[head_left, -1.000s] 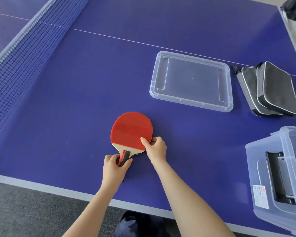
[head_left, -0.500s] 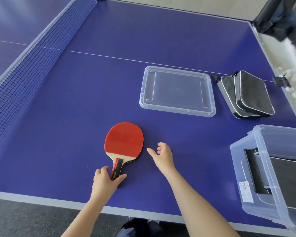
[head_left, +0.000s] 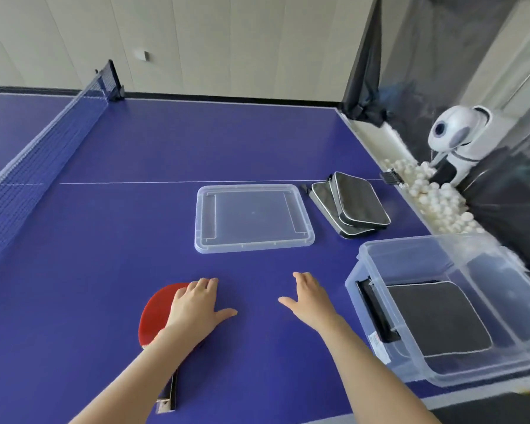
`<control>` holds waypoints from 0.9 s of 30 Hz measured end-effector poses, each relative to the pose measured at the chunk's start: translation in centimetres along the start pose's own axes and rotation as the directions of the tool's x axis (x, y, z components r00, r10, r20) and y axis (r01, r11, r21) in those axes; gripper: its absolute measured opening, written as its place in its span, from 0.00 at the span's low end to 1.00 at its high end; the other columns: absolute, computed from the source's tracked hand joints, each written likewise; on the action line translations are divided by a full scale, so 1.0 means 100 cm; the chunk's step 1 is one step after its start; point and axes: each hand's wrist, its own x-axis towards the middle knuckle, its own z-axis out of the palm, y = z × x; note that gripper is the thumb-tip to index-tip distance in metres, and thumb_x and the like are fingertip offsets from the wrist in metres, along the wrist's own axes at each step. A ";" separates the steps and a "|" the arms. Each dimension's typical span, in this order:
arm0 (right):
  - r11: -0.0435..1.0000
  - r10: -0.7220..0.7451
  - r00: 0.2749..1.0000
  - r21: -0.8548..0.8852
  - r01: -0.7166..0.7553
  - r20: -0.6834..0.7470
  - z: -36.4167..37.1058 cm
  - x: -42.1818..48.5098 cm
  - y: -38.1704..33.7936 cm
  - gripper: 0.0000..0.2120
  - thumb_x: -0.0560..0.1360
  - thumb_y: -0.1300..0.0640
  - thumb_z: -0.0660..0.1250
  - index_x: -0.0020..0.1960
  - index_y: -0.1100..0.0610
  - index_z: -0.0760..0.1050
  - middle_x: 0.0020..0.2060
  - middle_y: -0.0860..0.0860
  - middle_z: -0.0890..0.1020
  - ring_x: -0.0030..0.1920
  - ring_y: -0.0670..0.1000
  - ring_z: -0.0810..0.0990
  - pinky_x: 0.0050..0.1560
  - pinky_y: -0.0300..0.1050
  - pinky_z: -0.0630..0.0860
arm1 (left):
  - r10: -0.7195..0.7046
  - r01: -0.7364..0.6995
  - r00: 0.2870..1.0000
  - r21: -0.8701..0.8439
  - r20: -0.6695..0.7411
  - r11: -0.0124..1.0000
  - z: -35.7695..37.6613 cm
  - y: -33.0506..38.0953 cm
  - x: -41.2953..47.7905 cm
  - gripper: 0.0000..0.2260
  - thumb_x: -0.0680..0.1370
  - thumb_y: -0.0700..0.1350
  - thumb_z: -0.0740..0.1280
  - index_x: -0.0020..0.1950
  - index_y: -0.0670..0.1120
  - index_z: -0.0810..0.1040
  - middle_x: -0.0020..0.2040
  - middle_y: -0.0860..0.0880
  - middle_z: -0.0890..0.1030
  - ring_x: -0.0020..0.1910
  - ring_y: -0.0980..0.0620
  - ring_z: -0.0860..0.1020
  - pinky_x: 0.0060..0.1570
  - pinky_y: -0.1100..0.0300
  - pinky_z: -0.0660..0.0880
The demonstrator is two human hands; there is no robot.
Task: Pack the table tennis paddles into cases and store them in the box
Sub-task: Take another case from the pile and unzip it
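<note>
A blue net [head_left: 28, 166] crosses the blue table [head_left: 129, 228] at ten o'clock. At two o'clock, a white rounded machine [head_left: 459, 133] stands behind a heap of white balls [head_left: 435, 197], with black mesh [head_left: 367, 71] hanging at one o'clock.

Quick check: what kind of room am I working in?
Most likely a table tennis training room: a blue table with a net, a white ball machine beyond its right edge, and loose white balls beside it.

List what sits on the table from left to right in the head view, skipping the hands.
net → paddle → lid → cases → box
</note>
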 end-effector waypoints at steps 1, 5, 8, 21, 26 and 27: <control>1.000 0.012 1.000 -0.015 -0.012 -0.018 -0.008 -0.001 0.005 0.34 0.78 0.43 0.61 0.76 0.59 0.54 0.73 0.54 0.63 0.72 0.54 0.63 0.67 0.47 0.66 | 0.046 -0.046 0.999 0.005 0.013 0.999 -0.007 0.012 0.014 0.36 0.75 0.67 0.59 0.75 0.46 0.58 0.73 0.50 0.65 0.73 0.49 0.63 0.70 0.55 0.60; 0.997 0.053 0.995 -0.055 -0.058 -0.086 -0.041 -0.002 0.025 0.34 0.78 0.44 0.61 0.76 0.59 0.54 0.72 0.55 0.63 0.72 0.54 0.63 0.68 0.47 0.65 | 0.187 -0.188 0.981 0.008 0.048 0.982 -0.025 0.055 0.060 0.38 0.74 0.66 0.61 0.75 0.44 0.58 0.74 0.48 0.64 0.73 0.48 0.62 0.72 0.53 0.58; 0.993 0.090 0.988 -0.068 -0.099 -0.128 -0.066 0.000 0.041 0.34 0.78 0.44 0.61 0.76 0.59 0.53 0.73 0.55 0.62 0.72 0.55 0.62 0.69 0.48 0.64 | 0.233 -0.234 0.969 0.010 0.086 0.972 -0.034 0.080 0.083 0.39 0.74 0.66 0.61 0.76 0.44 0.55 0.76 0.47 0.62 0.75 0.47 0.59 0.74 0.51 0.55; 0.976 0.212 0.937 0.018 -0.216 -0.277 -0.161 0.054 0.178 0.32 0.77 0.44 0.63 0.73 0.60 0.58 0.70 0.57 0.66 0.70 0.57 0.64 0.65 0.51 0.66 | 0.212 -0.211 0.977 -0.029 0.033 0.977 -0.040 0.189 0.180 0.32 0.77 0.64 0.58 0.73 0.44 0.61 0.71 0.47 0.66 0.70 0.45 0.66 0.63 0.50 0.68; 0.971 0.233 0.940 0.106 -0.212 -0.248 -0.189 0.102 0.255 0.32 0.77 0.45 0.63 0.73 0.60 0.59 0.70 0.56 0.66 0.71 0.57 0.63 0.66 0.53 0.65 | 0.128 -0.122 0.992 -0.177 0.021 0.977 -0.026 0.253 0.231 0.33 0.77 0.63 0.59 0.75 0.45 0.58 0.72 0.47 0.66 0.69 0.45 0.66 0.62 0.48 0.68; 0.966 0.245 0.942 0.143 -0.216 -0.230 -0.194 0.113 0.271 0.32 0.77 0.45 0.63 0.74 0.60 0.58 0.72 0.56 0.65 0.72 0.56 0.62 0.67 0.53 0.65 | 0.106 -0.097 0.994 -0.213 0.030 0.972 -0.022 0.266 0.243 0.33 0.77 0.63 0.60 0.74 0.45 0.58 0.71 0.46 0.66 0.69 0.44 0.67 0.62 0.47 0.69</control>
